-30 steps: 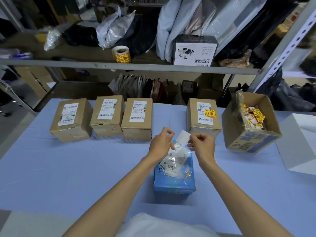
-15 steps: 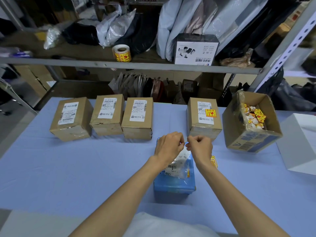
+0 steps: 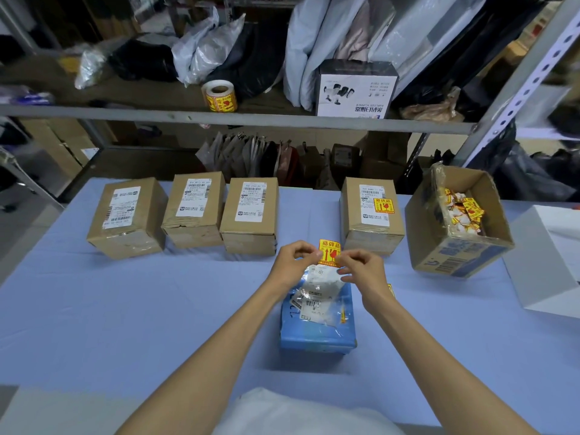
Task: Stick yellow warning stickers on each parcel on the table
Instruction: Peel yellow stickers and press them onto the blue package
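Note:
A yellow warning sticker (image 3: 329,252) is held upright between my left hand (image 3: 295,262) and my right hand (image 3: 361,271), each pinching one side edge. They hover just above the far end of a blue parcel (image 3: 317,334) with crumpled white labels on top. Behind stand three brown boxes without yellow stickers: left (image 3: 127,216), middle (image 3: 194,211) and right (image 3: 251,215). A fourth brown box (image 3: 372,215) carries a yellow sticker (image 3: 383,205) on its top.
An open cardboard box (image 3: 455,227) of loose yellow stickers tilts at the right. A white box (image 3: 552,262) lies at the far right edge. A sticker roll (image 3: 219,95) sits on the shelf behind. A small yellow sticker scrap (image 3: 390,290) lies by my right wrist.
A second ago my hands held a white backing piece; half a second ago they were closed together. Now the yellow sticker stands face-up between them, slightly higher.

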Tool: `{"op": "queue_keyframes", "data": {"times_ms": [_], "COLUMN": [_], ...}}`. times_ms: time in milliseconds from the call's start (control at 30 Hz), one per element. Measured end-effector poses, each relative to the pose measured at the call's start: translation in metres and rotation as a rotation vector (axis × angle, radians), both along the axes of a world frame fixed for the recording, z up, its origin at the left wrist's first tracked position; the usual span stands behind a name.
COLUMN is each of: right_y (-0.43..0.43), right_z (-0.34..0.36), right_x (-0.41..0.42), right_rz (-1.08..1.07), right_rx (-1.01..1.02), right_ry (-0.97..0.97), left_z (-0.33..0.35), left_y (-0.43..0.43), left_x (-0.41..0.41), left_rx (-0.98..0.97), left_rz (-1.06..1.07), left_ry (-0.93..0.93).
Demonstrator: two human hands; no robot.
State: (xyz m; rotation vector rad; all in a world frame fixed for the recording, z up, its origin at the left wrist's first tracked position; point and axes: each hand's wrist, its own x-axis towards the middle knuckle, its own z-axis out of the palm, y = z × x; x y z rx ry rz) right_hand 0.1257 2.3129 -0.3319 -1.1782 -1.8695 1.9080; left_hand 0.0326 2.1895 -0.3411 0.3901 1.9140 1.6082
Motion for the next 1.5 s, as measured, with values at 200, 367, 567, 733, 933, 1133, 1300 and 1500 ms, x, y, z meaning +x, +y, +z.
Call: {"op": "queue_keyframes", "data": {"times_ms": [200, 367, 567, 733, 933, 1133, 1300, 1500], "right_y": [0.004, 0.004, -0.003, -0.007, -0.009, -0.009, -0.01, -0.009], "right_z": [-0.002, -0.01, -0.018, -0.026, -0.042, -0.047, -0.048, -0.052], "right_x": [0.005, 0.012, 0.02, 0.029, 0.036, 0.041, 0.043, 0.045], "right_rz": [-0.032, -0.004, -0.023, -0.02, 0.003, 0.046, 0.105, 0.151], "right_rx": [0.011, 0.04, -0.041, -0.041, 0.06, 0.193, 0.29, 0.347], "right_ry": [-0.005, -0.051, -0.071, -0.079, -0.136, -0.204, -0.233, -0.274], "left_z": [-0.007, -0.011, -0.022, -0.029, -0.034, -0.037, -0.044, -0.046], "left_y": [-0.003, -0.003, -0.006, -0.011, -0.01, -0.011, -0.011, -0.009], "left_x": [0.001, 0.012, 0.026, 0.037, 0.046, 0.048, 0.048, 0.05], "left_rx": [-0.027, -0.05, -0.13, -0.178, -0.355, -0.434, -0.479, -0.555], "left_rz": [0.032, 0.054, 0.096, 0.132, 0.108, 0.069, 0.046, 0.008], "left_ry": [-0.063, -0.134, -0.188, -0.162, -0.104, -0.097, -0.088, -0.032]}}
